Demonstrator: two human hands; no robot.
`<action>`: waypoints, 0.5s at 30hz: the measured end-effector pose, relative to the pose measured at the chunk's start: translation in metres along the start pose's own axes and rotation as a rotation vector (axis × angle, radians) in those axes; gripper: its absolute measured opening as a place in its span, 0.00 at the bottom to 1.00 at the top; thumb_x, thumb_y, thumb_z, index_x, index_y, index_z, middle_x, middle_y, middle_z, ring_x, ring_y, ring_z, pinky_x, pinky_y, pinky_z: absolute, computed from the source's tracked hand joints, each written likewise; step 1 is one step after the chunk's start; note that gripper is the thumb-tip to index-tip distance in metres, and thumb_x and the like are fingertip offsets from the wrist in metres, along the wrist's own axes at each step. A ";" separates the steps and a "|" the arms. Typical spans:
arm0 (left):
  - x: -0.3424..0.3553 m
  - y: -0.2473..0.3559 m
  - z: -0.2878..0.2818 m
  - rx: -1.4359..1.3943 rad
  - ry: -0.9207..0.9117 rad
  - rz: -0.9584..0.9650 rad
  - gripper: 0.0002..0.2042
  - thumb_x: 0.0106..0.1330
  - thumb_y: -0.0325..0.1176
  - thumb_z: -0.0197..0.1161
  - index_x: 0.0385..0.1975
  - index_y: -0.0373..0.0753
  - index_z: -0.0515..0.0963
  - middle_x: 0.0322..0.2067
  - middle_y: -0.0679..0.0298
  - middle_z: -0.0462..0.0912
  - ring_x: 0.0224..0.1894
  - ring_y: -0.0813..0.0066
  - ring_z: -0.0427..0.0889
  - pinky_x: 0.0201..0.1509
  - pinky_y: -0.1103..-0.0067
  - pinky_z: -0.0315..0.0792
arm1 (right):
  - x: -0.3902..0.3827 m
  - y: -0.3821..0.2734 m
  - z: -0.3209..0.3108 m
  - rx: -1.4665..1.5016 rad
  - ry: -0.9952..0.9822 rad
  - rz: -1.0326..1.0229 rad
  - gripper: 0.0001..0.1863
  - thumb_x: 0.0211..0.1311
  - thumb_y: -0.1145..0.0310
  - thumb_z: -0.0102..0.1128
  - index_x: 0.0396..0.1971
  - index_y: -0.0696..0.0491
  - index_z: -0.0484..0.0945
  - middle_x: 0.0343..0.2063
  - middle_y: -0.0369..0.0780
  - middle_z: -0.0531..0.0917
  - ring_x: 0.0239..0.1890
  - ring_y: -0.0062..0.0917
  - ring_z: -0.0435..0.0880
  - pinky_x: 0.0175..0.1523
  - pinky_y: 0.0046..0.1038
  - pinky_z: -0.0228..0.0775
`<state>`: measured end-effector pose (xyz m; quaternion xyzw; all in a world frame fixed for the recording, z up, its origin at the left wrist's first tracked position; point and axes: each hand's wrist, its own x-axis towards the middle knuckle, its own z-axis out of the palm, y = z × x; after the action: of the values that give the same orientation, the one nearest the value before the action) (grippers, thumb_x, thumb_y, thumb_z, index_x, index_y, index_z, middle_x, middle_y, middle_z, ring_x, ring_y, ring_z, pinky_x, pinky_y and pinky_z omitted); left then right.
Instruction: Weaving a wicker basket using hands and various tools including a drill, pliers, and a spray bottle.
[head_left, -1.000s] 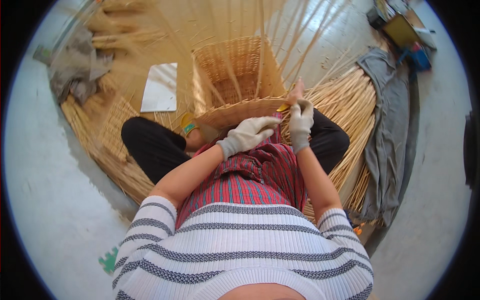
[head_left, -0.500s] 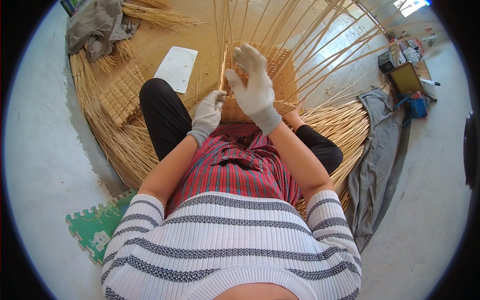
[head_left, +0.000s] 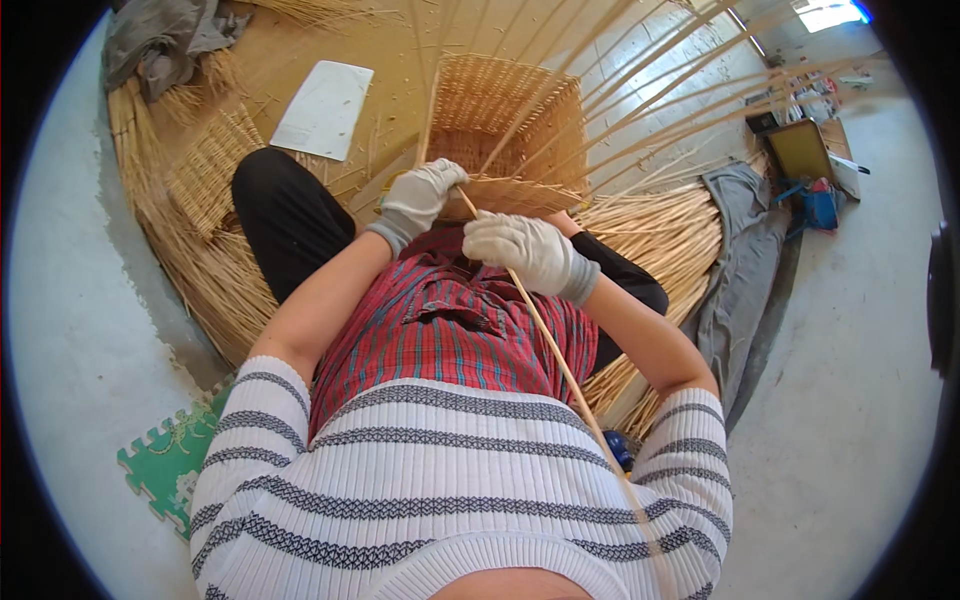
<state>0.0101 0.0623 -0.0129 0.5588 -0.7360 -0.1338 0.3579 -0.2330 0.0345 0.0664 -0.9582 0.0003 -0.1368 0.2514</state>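
An open, box-shaped wicker basket stands in front of my lap, with long upright willow rods fanning out from its rim. My left hand, in a whitish knit glove, is closed on the basket's near rim close to the left corner. A pale wicker rod slants from that rim down across my lap and chest, its lower end blurred. My gloved right hand has its fingers wrapped round this rod just short of the rim. The fingertips of the right hand are partly hidden.
Bundles of rods lie on the left and right. A woven panel and a white board rest at the left. A grey cloth, a blue bag and a green foam mat lie farther out.
My right hand has come down from above the basket, open before, and now grips a rod pulled toward my chest. My left hand stays at the rim.
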 end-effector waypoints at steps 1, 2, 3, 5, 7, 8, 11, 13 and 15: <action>0.007 -0.002 0.002 0.105 -0.088 0.012 0.11 0.66 0.26 0.55 0.45 0.44 0.80 0.44 0.60 0.82 0.49 0.62 0.81 0.46 0.73 0.77 | -0.004 0.009 0.001 0.099 0.182 -0.001 0.12 0.63 0.78 0.54 0.47 0.57 0.76 0.45 0.44 0.82 0.51 0.39 0.82 0.61 0.38 0.73; 0.013 -0.003 0.006 0.219 -0.198 -0.005 0.07 0.66 0.29 0.56 0.40 0.44 0.80 0.40 0.63 0.82 0.45 0.63 0.83 0.42 0.72 0.77 | -0.006 0.018 0.003 0.189 0.330 0.056 0.12 0.64 0.79 0.51 0.46 0.57 0.77 0.42 0.44 0.83 0.49 0.38 0.84 0.59 0.36 0.74; 0.018 -0.005 0.008 0.196 -0.168 0.049 0.06 0.65 0.30 0.56 0.38 0.45 0.79 0.36 0.64 0.81 0.39 0.64 0.83 0.38 0.70 0.77 | -0.009 0.021 0.011 0.216 0.656 0.242 0.12 0.68 0.79 0.44 0.45 0.57 0.76 0.39 0.43 0.84 0.46 0.35 0.85 0.57 0.35 0.77; 0.024 -0.006 0.013 0.327 -0.202 0.127 0.07 0.65 0.30 0.56 0.39 0.45 0.79 0.36 0.64 0.81 0.37 0.63 0.83 0.38 0.69 0.77 | -0.013 0.024 0.027 0.921 1.313 0.779 0.10 0.73 0.75 0.44 0.47 0.56 0.75 0.42 0.42 0.84 0.45 0.30 0.85 0.54 0.33 0.79; 0.023 -0.006 0.014 0.502 -0.272 0.162 0.07 0.65 0.30 0.56 0.40 0.45 0.79 0.37 0.64 0.81 0.36 0.63 0.83 0.38 0.69 0.77 | -0.014 0.018 0.043 1.226 1.576 0.979 0.10 0.73 0.74 0.45 0.48 0.54 0.74 0.43 0.41 0.84 0.46 0.31 0.85 0.55 0.35 0.80; 0.021 -0.005 0.015 0.470 -0.198 0.183 0.07 0.65 0.31 0.55 0.40 0.46 0.78 0.34 0.62 0.80 0.35 0.61 0.83 0.36 0.68 0.77 | -0.015 0.013 0.047 1.224 1.575 0.804 0.11 0.74 0.73 0.46 0.51 0.55 0.74 0.46 0.42 0.83 0.50 0.32 0.84 0.59 0.35 0.77; 0.012 -0.002 0.015 0.326 -0.063 0.120 0.07 0.66 0.32 0.53 0.40 0.46 0.77 0.31 0.60 0.79 0.35 0.59 0.83 0.35 0.67 0.77 | -0.007 0.010 0.034 0.777 1.339 0.667 0.16 0.74 0.71 0.48 0.58 0.55 0.71 0.53 0.44 0.79 0.58 0.32 0.78 0.66 0.34 0.69; 0.009 0.003 0.019 0.030 0.174 -0.124 0.07 0.69 0.30 0.51 0.41 0.45 0.76 0.36 0.58 0.82 0.37 0.55 0.83 0.36 0.64 0.77 | 0.006 0.019 0.008 0.346 1.070 0.656 0.19 0.75 0.70 0.48 0.62 0.56 0.68 0.56 0.45 0.77 0.63 0.31 0.74 0.69 0.33 0.65; 0.012 0.007 0.025 -0.246 0.201 -0.349 0.08 0.70 0.29 0.51 0.43 0.44 0.76 0.38 0.57 0.83 0.39 0.55 0.83 0.40 0.64 0.77 | 0.025 0.041 -0.027 0.402 0.873 0.542 0.32 0.73 0.67 0.53 0.72 0.56 0.54 0.64 0.47 0.71 0.67 0.39 0.67 0.71 0.36 0.58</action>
<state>-0.0134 0.0484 -0.0218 0.6401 -0.5672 -0.2261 0.4663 -0.2128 -0.0164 0.0756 -0.7110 0.3252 -0.4492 0.4324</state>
